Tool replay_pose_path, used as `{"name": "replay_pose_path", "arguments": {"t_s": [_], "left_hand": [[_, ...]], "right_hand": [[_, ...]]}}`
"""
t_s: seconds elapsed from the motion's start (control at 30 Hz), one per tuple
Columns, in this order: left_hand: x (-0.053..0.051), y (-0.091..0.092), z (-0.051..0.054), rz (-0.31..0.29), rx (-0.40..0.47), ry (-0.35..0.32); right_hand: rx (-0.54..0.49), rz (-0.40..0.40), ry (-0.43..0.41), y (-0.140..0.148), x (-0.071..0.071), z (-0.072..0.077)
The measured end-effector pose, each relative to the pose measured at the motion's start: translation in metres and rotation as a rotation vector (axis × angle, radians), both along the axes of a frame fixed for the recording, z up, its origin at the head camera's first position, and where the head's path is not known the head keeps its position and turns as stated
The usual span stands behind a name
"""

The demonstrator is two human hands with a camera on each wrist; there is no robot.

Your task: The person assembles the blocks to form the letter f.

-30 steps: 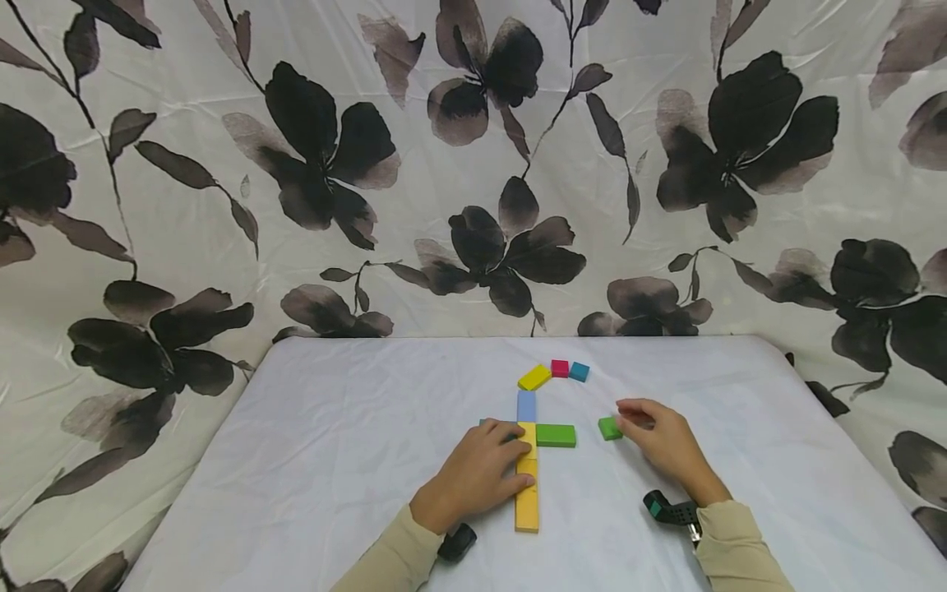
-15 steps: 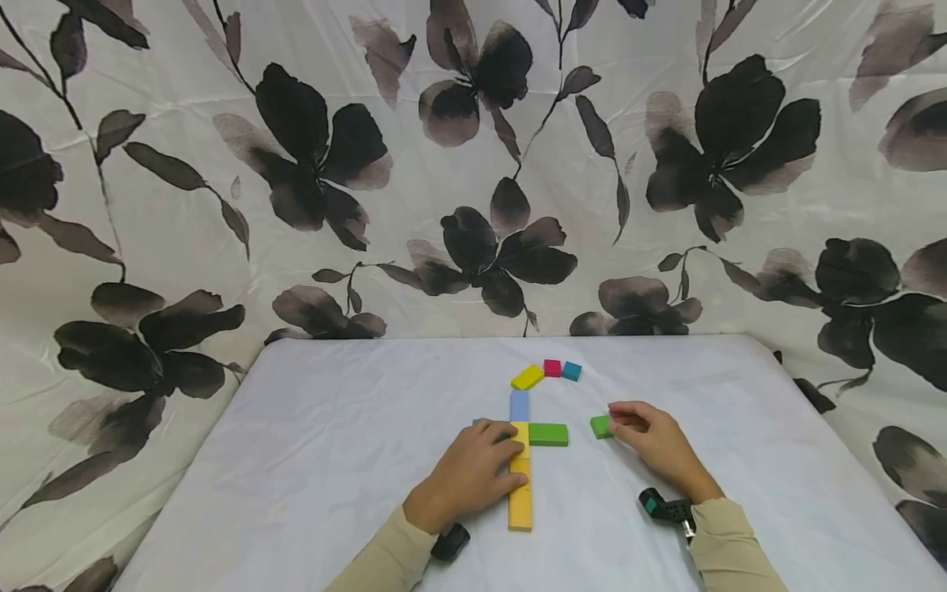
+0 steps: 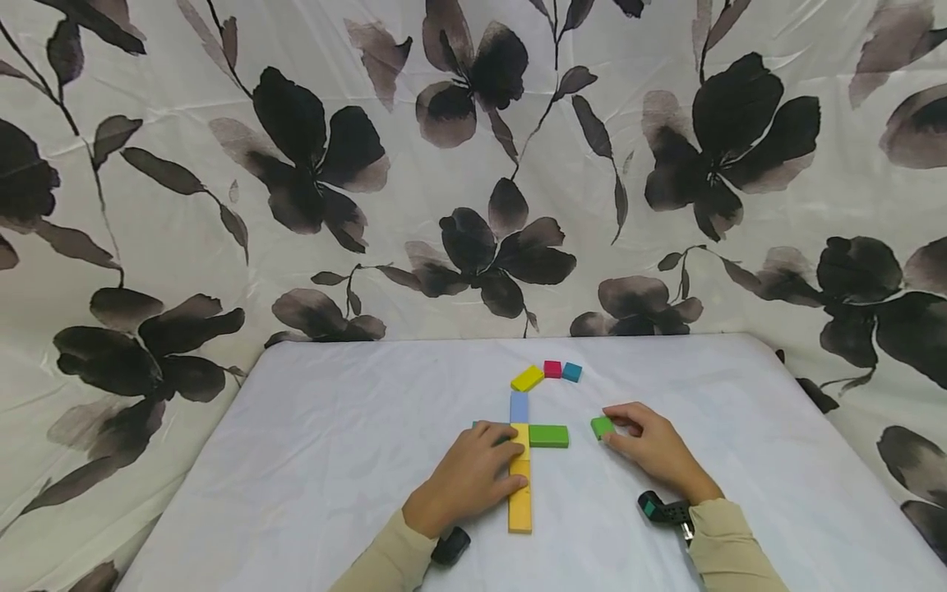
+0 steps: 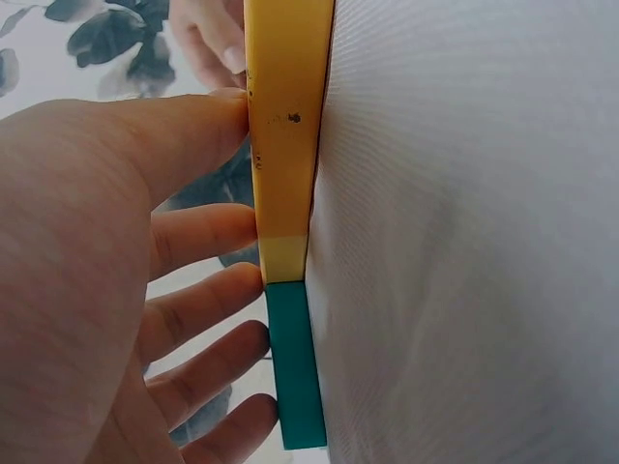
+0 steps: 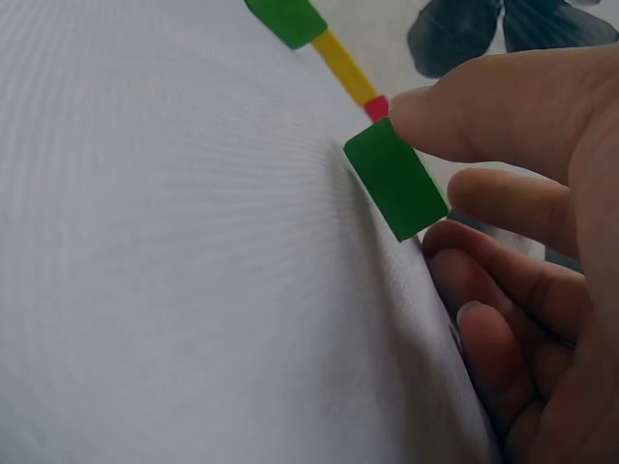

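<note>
My left hand (image 3: 466, 473) rests its fingertips on a row of flat blocks. Under its thumb lies a yellow block (image 3: 520, 516), joined end to end with a shorter-looking yellow block (image 3: 522, 431). A teal block (image 4: 297, 377), mostly covered by that hand in the head view, shows beyond the yellow in the left wrist view. To the right, my right hand (image 3: 658, 448) pinches a small green block (image 3: 602, 427) between thumb and index finger, at the table surface. A longer green block (image 3: 548, 437) sticks out rightward from the upper yellow block, and a light blue block (image 3: 519, 407) continues the column upward.
Beyond the light blue block a tilted yellow block (image 3: 528, 377), a red block (image 3: 552, 369) and a small blue block (image 3: 572, 372) curve rightward. White cloth (image 3: 333, 427) covers the table. A floral curtain (image 3: 629, 205) hangs behind its far edge.
The right thumb and fingers have closed round the small green block, which has turned slightly. The left hand stays in place. The head view has shifted a little.
</note>
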State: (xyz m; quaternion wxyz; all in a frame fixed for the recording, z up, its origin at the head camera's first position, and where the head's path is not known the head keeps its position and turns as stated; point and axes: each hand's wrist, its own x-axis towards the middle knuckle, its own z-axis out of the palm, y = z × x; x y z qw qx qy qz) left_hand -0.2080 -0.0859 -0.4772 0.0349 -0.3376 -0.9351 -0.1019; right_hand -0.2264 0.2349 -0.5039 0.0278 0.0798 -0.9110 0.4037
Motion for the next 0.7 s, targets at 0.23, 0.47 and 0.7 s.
{"name": "replay_pose_path", "arguments": {"t_s": [0.23, 0.47, 0.7], "left_hand": [[0.0003, -0.0007, -0.0011, -0.009, 0.0, 0.003], [-0.0006, -0.0011, -0.0017, -0.015, 0.008, 0.01], [-0.0009, -0.001, -0.0021, -0.017, 0.011, 0.028]], "right_hand": [[0.011, 0.023, 0.034, -0.0033, -0.0008, -0.005], [0.024, 0.012, 0.044, -0.005, -0.002, -0.0052], [0.036, 0.003, 0.058, -0.006, -0.0021, -0.0038]]}}
